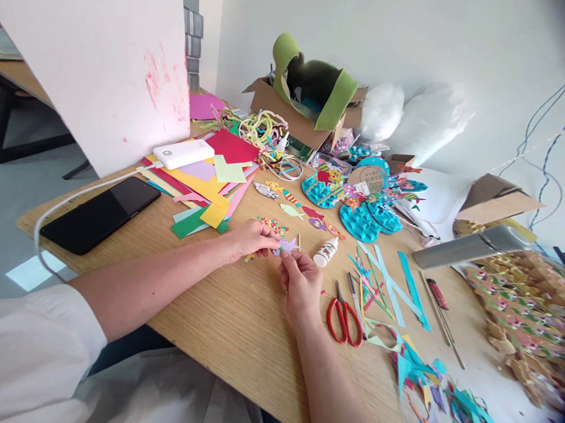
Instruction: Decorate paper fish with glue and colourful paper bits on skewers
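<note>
Item: one small lilac paper cutout with pointed edges, being held just above a light wood-grained tabletop, between the two hands.

Right hand: thumb and fingers are pinching the cutout's lower edge in a narrow grip.

Left hand: fingertips are closing together at the cutout's left edge; whether they are gripping it or a smaller piece, one cannot tell.

Near the hands: tiny multicoloured paper bits are lying scattered just beyond the left hand. A white plastic squeeze bottle with a printed label is lying on its side near the right hand; scissors with red looped handles are lying to the right of that hand.

Beyond: a pale green paper fish is lying among other decorated fish shapes, and a turquoise textured disc is resting behind the bottle.

Left side: a black smartphone is lying flat; a white rectangular power bank is resting on stacked coloured paper sheets.
</note>
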